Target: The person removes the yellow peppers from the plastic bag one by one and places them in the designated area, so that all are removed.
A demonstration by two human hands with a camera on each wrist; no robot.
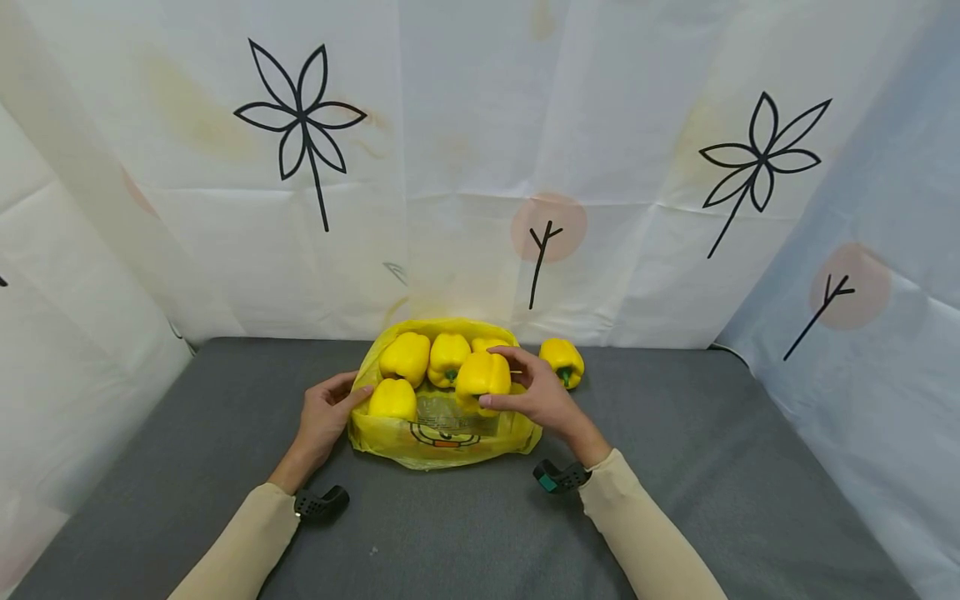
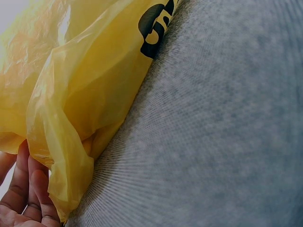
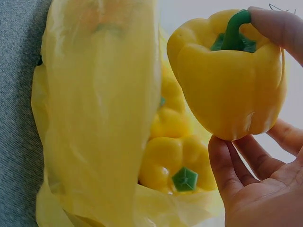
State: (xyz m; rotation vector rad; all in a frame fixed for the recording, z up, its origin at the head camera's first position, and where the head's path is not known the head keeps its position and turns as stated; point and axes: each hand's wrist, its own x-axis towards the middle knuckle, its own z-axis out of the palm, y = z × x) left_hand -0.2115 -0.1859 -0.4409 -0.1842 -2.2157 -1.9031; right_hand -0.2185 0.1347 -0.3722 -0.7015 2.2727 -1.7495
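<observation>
Beige sleeves reach forward from the near edge of the grey table (image 1: 675,467), each wrist wearing a small black camera. Left hand (image 1: 324,417) lies at the left side of the yellow plastic bag (image 1: 442,437); the left wrist view shows its fingers (image 2: 23,189) touching a fold of the bag's film, though whether they pinch it or merely rest there cannot be told. Right hand (image 1: 536,393) grips a yellow bell pepper (image 1: 482,375), held just above the open mouth of the bag, thumb below and fingertips over the top.

Printing on the bag's front is black, a rounded cartoon-like mark in the head view; the left wrist view catches only part of thick black lettering (image 2: 154,23), too cropped to read.

From the right wrist view, the held pepper shows its green stem (image 3: 234,28) under a fingertip, and more peppers lie inside the bag, one with a green stem stub (image 3: 184,179) facing the camera. That interior is less clear from the head view, which instead shows three peppers sitting in the bag's mouth and another pepper (image 1: 562,361) lying on the table just right of the bag. Behind stands a white cloth backdrop (image 1: 465,167) with black leaf drawings.
</observation>
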